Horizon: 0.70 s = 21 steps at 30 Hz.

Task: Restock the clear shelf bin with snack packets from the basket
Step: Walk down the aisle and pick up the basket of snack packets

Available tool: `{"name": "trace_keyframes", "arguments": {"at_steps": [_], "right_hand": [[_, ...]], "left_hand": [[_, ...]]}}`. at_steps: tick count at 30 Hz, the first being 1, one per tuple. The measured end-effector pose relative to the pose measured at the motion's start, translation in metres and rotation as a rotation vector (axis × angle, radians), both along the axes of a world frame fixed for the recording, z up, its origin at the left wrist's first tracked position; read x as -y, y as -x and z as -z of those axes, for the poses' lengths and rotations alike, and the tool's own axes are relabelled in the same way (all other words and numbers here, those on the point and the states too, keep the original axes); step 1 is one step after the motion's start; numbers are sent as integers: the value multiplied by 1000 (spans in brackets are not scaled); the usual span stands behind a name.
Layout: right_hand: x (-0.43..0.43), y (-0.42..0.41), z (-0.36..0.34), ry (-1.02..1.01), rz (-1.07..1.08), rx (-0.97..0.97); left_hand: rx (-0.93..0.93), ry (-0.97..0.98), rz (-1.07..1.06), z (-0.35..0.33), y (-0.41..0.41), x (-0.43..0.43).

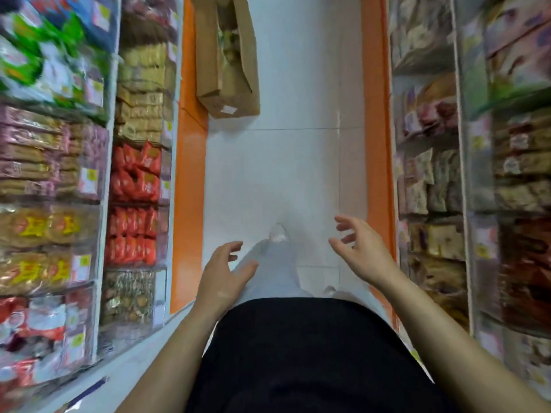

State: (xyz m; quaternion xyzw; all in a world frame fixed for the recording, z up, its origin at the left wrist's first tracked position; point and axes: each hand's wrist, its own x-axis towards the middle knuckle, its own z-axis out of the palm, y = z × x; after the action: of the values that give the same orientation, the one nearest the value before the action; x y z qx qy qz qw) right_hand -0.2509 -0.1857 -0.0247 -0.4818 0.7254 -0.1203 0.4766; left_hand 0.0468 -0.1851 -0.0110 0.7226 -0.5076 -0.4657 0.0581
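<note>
**A:** Which step are you judging to be in hand?

**B:** The person is facing down a narrow aisle of white tiled floor (283, 162), probably going to fetch stock. The basket is not showing in this view. The only container is the open brown cardboard box (226, 55), which is lying far ahead with some packets inside.

**A:** And the clear shelf bin?

**B:** The tall white shelf of clear plastic bins (89, 174) is running along the left side of the box and back toward the person. I cannot tell which bin is needing packets, because all are looking rather full and the picture is blurring there. A second packed shelf (432, 144) is standing across the aisle from the box.

**A:** How are the hands lying?

**B:** The left hand (220, 275) and the right hand (360, 251) are both hanging well short of the box. The fingers are spread and loosely curled, and they are holding nothing.

**A:** What are you advising?

**B:** I am advising to find the basket first and bring it near the bin. The free floor is lying to the right of the box, between the orange floor strips (187, 174). The bin fronts are coming close to both arms, so the elbows should be staying in.
</note>
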Motion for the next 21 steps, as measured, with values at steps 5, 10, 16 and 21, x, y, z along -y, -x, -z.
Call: {"name": "trace_keyframes", "arguments": {"at_steps": [5, 10, 16, 21], "right_hand": [[89, 3, -9, -31, 19, -31], [157, 43, -22, -56, 93, -46], [278, 104, 3, -83, 135, -11], [415, 135, -4, -39, 99, 30]], "left_hand": [[-18, 6, 69, 6, -2, 127], [-58, 38, 158, -7, 46, 255], [-29, 16, 231, 5, 115, 383], [31, -25, 131, -6, 124, 464]]}}
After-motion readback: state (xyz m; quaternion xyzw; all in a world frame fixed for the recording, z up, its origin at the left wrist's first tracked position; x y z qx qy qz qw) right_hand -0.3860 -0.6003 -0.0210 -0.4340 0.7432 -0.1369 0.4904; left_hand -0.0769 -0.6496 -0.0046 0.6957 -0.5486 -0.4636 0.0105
